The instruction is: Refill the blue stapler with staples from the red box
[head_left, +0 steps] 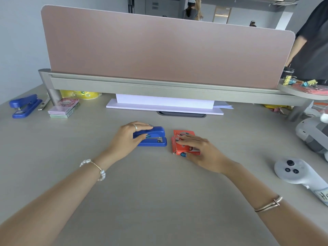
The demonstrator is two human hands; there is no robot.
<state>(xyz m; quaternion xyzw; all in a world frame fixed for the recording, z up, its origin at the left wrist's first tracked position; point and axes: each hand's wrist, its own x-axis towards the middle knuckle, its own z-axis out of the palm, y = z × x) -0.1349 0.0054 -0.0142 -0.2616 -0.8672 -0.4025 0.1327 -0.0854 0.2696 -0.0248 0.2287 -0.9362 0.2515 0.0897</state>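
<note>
Stapler (152,137): long axis left-right, nose right, box just beside.
Left hand (129,137): wrapped round stapler's rear.
Right hand (198,148): curled, gripping box (182,139).

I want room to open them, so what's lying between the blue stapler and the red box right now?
Nothing: the head view shows only bare desk between the blue stapler and the red box.

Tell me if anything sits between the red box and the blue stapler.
Nothing visible does. Only bare desk separates the red box under the right hand from the blue stapler gripped by the left hand.
</note>
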